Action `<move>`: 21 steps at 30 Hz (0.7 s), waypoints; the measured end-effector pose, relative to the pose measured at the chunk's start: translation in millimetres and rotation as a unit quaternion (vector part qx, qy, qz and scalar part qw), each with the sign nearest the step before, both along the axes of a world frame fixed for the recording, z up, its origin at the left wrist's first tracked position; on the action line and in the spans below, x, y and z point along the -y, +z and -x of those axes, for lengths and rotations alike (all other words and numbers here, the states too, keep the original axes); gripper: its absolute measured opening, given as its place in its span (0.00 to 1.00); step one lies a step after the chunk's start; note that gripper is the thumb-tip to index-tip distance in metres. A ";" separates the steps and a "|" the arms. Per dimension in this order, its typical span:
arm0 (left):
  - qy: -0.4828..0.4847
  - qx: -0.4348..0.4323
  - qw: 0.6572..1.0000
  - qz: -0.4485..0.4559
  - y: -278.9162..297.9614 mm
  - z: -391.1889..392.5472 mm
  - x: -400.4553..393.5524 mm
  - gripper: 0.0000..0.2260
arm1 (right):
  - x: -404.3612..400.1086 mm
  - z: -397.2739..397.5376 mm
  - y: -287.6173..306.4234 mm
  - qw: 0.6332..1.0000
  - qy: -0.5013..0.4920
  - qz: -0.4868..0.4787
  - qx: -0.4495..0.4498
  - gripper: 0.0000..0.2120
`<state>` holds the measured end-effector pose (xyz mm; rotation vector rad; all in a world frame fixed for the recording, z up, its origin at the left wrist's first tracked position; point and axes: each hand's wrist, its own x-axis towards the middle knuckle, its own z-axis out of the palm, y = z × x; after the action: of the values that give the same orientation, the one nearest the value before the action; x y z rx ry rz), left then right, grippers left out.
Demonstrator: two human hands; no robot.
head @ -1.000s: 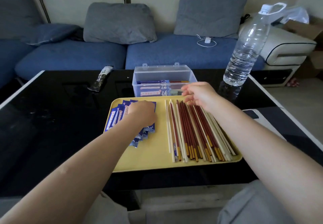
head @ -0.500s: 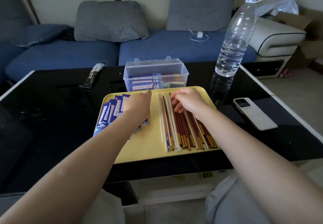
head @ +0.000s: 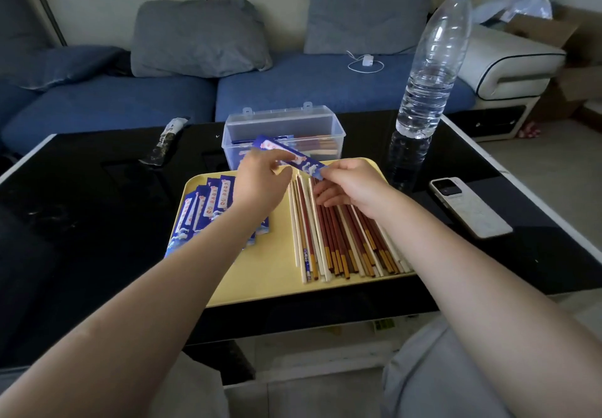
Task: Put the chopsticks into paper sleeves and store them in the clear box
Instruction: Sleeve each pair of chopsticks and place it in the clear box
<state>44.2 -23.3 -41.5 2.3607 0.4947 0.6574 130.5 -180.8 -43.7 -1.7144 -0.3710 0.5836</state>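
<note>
A blue paper sleeve (head: 291, 156) is lifted above the yellow tray (head: 270, 274). My left hand (head: 260, 183) pinches its far part and my right hand (head: 351, 186) pinches its near end. Under my right hand lie several red and pale chopsticks (head: 338, 241) in a row on the tray's right half. A fanned stack of blue sleeves (head: 205, 209) lies on the tray's left half, partly under my left forearm. Behind the tray stands the clear box (head: 283, 134), lid off, with sleeved chopsticks inside.
A tall water bottle (head: 430, 69) stands right of the box on the black table (head: 81, 209). A white phone (head: 469, 207) lies at the right. A dark wrapped item (head: 164, 140) lies at the far left. A blue sofa is behind.
My left hand has lifted one sleeve off the stack and carried it right. My right hand has risen from the chopsticks and taken hold of the sleeve's near end.
</note>
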 end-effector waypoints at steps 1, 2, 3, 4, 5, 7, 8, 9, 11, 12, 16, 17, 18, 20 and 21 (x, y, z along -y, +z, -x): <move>-0.006 0.015 0.989 -0.147 -2.6 -0.7 -3.0 0.13 | 2.9 -2.0 1.2 0.999 0.006 0.033 0.034 0.08; -0.030 0.020 0.968 -0.248 -4.4 -2.1 -6.1 0.15 | 6.2 -3.7 1.7 0.995 0.022 0.065 0.069 0.07; -0.063 0.010 0.949 -0.309 -4.6 -3.2 -7.7 0.17 | 8.3 -5.5 2.6 0.990 0.044 0.089 0.099 0.07; -0.097 -0.011 0.935 -0.341 -3.6 -3.7 -7.9 0.19 | 10.0 -7.1 3.3 0.985 0.065 0.104 0.119 0.08; -0.119 -0.040 0.927 -0.354 -2.7 -4.2 -6.7 0.20 | 11.3 -8.3 3.8 0.981 0.080 0.114 0.133 0.08; -0.126 -0.076 0.919 -0.366 -1.9 -6.0 -3.7 0.20 | 12.6 -9.7 4.0 0.977 0.093 0.126 0.148 0.07; -0.118 -0.086 0.919 -0.365 -2.1 -6.3 -2.7 0.19 | 12.6 -10.0 3.7 0.977 0.090 0.127 0.148 0.08; -0.107 -0.096 0.923 -0.357 -1.8 -6.4 -2.4 0.18 | 11.8 -10.1 3.3 0.978 0.080 0.128 0.146 0.09; -0.081 -0.125 0.936 -0.320 -0.6 -6.3 -2.7 0.18 | 9.9 -10.5 2.5 0.972 0.057 0.163 0.162 0.11; -0.070 -0.142 0.941 -0.298 -0.1 -5.9 -3.9 0.18 | 8.5 -10.0 2.3 0.959 0.055 0.207 0.187 0.12; -0.050 -0.203 0.938 -0.277 -3.3 -3.7 -4.4 0.16 | 2.6 1.1 0.6 0.861 0.112 0.427 0.252 0.10; -0.051 -0.211 0.936 -0.278 -4.2 -3.8 -4.6 0.16 | 0.4 4.5 -0.8 0.840 0.120 0.459 0.263 0.10; -0.052 -0.216 0.934 -0.281 -4.9 -4.0 -4.7 0.16 | -2.5 7.3 -2.1 0.827 0.119 0.478 0.273 0.11; -0.051 -0.228 0.930 -0.284 -6.6 -5.3 -5.1 0.17 | -7.3 11.5 -2.6 0.818 0.107 0.492 0.278 0.11; -0.050 -0.239 0.927 -0.286 -8.0 -6.3 -5.3 0.17 | -9.4 12.6 -2.4 0.817 0.099 0.497 0.276 0.11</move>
<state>50.5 -18.0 -49.5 3.1011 0.4162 0.1720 117.9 -171.5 -46.1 -2.9065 -0.7443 0.4289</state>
